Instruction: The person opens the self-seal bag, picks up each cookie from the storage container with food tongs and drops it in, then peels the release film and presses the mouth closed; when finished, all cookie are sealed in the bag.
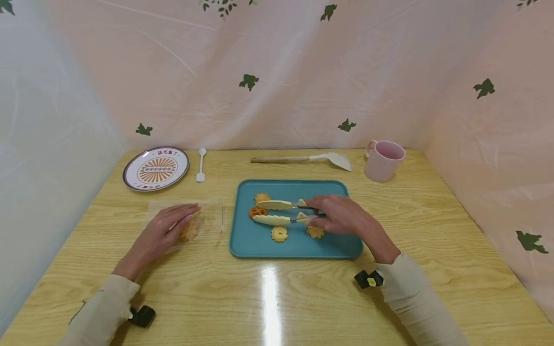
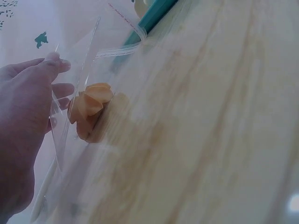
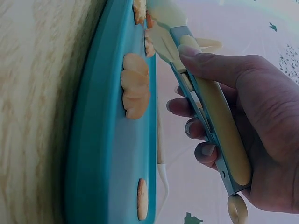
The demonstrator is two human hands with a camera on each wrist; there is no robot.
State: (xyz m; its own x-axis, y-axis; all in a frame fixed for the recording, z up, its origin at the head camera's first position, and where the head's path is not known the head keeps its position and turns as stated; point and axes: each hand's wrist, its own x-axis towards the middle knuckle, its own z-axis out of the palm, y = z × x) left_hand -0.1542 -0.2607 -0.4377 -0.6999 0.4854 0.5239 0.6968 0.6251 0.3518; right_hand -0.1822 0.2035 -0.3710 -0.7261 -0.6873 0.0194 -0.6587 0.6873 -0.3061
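My right hand (image 1: 342, 215) grips a pair of tongs (image 3: 222, 135) with cream-coloured tips, above the blue tray (image 1: 298, 250). The parted tips point left, close around a small brown pretzel (image 1: 258, 211). Round golden cookies (image 1: 279, 234) lie nearby on the tray, one partly under my fingers; the right wrist view shows a thick ridged cookie (image 3: 135, 88) beside the tongs. To the left, my left hand (image 1: 166, 227) rests at a clear plastic bag (image 1: 212, 216), fingers extended along it. Inside the bag sits a scalloped cookie (image 2: 91, 109), partly covered by the hand in the head view.
A patterned plate (image 1: 157, 169) and a small white spoon-like stick (image 1: 201, 166) lie at the back left of the wooden table (image 1: 225, 298). Behind the tray is a spatula (image 1: 300, 158) with a wooden handle. A pink mug (image 1: 384, 162) stands at the back right.
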